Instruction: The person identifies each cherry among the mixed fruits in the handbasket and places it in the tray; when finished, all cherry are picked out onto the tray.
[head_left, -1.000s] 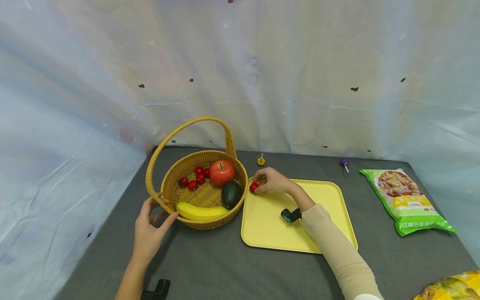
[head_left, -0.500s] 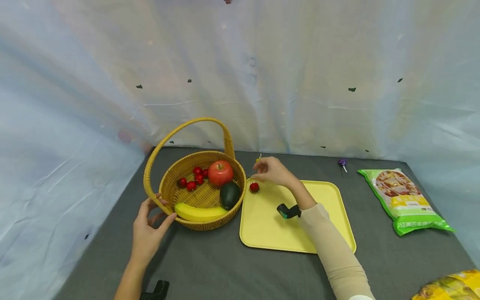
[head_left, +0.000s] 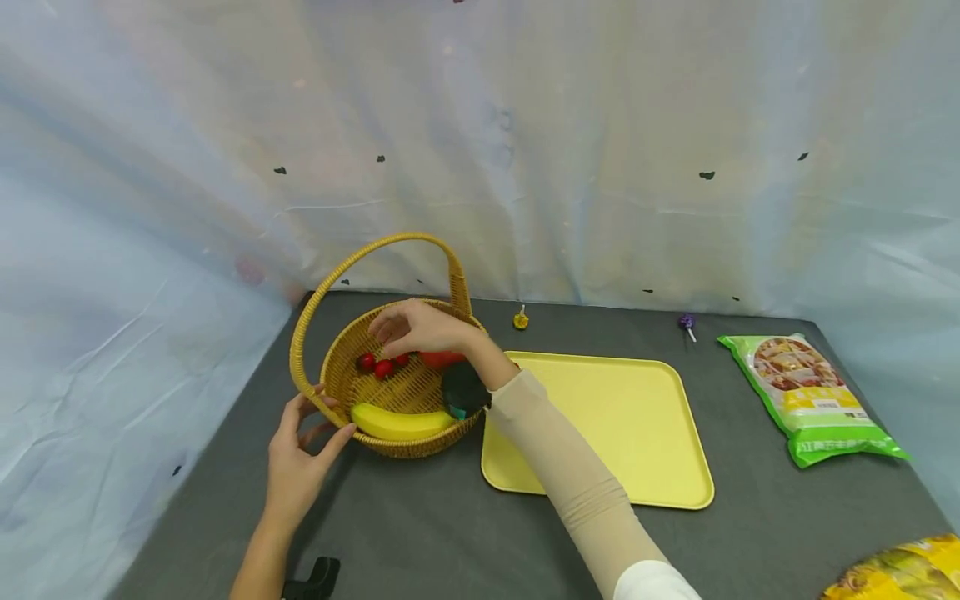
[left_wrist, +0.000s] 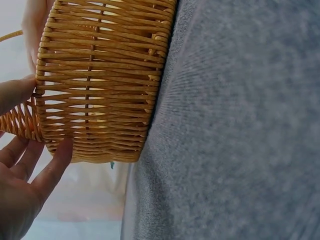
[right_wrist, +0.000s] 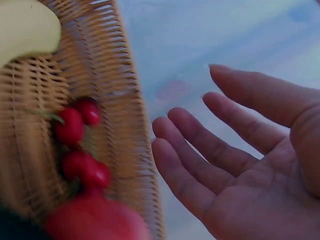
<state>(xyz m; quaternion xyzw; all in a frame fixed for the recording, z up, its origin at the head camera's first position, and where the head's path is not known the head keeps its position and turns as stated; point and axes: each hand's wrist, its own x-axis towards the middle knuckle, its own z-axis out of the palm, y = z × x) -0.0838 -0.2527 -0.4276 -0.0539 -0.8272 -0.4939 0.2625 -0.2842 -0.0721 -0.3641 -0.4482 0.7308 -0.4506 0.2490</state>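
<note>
**At the rim of the wicker basket (head_left: 420, 451), the left hand (head_left: 295, 467) grips; the right hand (head_left: 422, 325) is empty**

On the near part of the grey-covered bench (head_left: 420, 525), the left hand holds the basket, thumb at the rim and a finger against the outside weave, close to the foot of the handle. A yellow bag (head_left: 903, 571) shows at the bottom right corner. Just inside the near wall of the basket lies a banana (head_left: 401, 423). Farther in, the right hand hovers over the basket, fingers loose and slightly bent, thumb apart, nothing in its grasp. Red cherries (head_left: 383, 369), some stemmed, lie together in the basket, next to a red apple (right_wrist: 100, 220) partly hidden in the head view. Right of the basket, a beige sleeve (head_left: 573, 475) crosses a yellow tray (head_left: 622, 417); well apart lies a green-edged bag (head_left: 813, 396). Toward the far edge are a yellow lollipop (head_left: 521, 319) and a purple lollipop (head_left: 686, 322), with a pale sheet (head_left: 525, 167) behind.
</note>
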